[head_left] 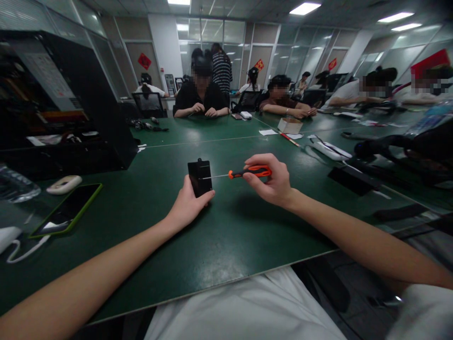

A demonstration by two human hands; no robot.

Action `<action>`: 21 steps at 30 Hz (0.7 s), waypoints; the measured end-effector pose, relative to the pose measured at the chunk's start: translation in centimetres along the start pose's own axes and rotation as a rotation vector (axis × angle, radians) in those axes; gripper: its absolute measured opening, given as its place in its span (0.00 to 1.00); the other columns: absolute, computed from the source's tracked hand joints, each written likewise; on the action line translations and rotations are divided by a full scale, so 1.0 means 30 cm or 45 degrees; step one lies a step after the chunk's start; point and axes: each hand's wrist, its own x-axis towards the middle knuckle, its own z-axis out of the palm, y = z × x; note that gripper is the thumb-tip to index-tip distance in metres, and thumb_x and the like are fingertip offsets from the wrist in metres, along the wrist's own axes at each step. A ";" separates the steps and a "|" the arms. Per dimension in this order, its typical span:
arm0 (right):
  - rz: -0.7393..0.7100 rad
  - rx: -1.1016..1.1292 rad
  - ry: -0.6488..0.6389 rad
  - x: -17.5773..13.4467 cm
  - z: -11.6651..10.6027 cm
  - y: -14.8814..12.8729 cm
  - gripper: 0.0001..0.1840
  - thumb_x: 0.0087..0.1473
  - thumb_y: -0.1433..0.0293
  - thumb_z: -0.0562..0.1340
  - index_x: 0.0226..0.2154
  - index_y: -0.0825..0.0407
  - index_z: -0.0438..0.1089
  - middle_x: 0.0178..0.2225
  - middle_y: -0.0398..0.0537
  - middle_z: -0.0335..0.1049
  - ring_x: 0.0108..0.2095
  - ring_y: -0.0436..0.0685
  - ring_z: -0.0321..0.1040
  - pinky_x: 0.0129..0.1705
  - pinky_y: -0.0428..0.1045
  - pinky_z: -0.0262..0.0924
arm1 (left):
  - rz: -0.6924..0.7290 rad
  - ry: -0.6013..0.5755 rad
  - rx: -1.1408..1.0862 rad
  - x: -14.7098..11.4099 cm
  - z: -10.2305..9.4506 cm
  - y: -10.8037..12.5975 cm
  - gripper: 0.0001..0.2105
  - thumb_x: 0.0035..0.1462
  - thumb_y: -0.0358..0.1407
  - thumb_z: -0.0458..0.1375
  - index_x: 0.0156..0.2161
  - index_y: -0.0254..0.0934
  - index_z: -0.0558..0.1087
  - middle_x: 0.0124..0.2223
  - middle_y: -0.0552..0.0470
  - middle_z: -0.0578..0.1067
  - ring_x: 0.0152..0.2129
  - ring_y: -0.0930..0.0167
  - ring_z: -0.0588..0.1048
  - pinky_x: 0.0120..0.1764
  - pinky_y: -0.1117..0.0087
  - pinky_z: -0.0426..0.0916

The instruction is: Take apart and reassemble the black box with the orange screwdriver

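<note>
My left hand (193,202) grips a flat black rectangular case (200,189) by its lower part, holding it upright over the green table. A small loop or tab sticks up from the case's top edge. In my right hand (274,182) is a screwdriver (253,173) with an orange and black handle, fingers closed around it. Its thin metal shaft points left, level, and the tip lies at the front face of the case. Whether the tip touches a screw is too small to tell.
A phone in a green case (67,210), a white oval case (64,184) and a clear bottle (16,185) lie left, before a black cabinet (88,99). Rightward are a small open box (290,125), a white power strip (331,150) and black items. Several people sit across the table (226,245).
</note>
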 end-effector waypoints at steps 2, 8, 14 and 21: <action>0.037 -0.024 -0.010 0.004 -0.005 0.005 0.11 0.59 0.68 0.66 0.44 0.49 0.68 0.35 0.44 0.75 0.30 0.50 0.75 0.33 0.44 0.72 | 0.002 -0.001 0.016 -0.004 0.000 0.010 0.20 0.54 0.41 0.66 0.45 0.39 0.60 0.34 0.55 0.73 0.24 0.70 0.75 0.30 0.67 0.71; -0.032 0.027 -0.064 0.000 -0.006 0.001 0.20 0.57 0.70 0.66 0.52 0.49 0.64 0.38 0.46 0.75 0.34 0.52 0.77 0.35 0.45 0.73 | -0.027 -0.005 0.013 -0.003 0.000 0.015 0.21 0.54 0.41 0.66 0.45 0.39 0.60 0.33 0.55 0.74 0.25 0.69 0.76 0.31 0.66 0.71; -0.235 -0.115 -0.087 -0.001 -0.011 -0.013 0.17 0.59 0.67 0.65 0.50 0.49 0.65 0.37 0.47 0.76 0.32 0.51 0.76 0.33 0.44 0.71 | -0.031 -0.002 0.002 -0.001 -0.002 0.008 0.21 0.54 0.42 0.66 0.44 0.40 0.60 0.32 0.56 0.74 0.25 0.68 0.76 0.30 0.65 0.71; -0.163 -0.161 -0.109 0.006 -0.016 -0.004 0.04 0.63 0.68 0.61 0.41 0.50 0.68 0.32 0.44 0.76 0.25 0.47 0.71 0.28 0.42 0.65 | -0.039 -0.020 -0.023 0.003 -0.001 0.001 0.20 0.59 0.48 0.62 0.45 0.38 0.62 0.34 0.51 0.76 0.25 0.67 0.77 0.30 0.66 0.72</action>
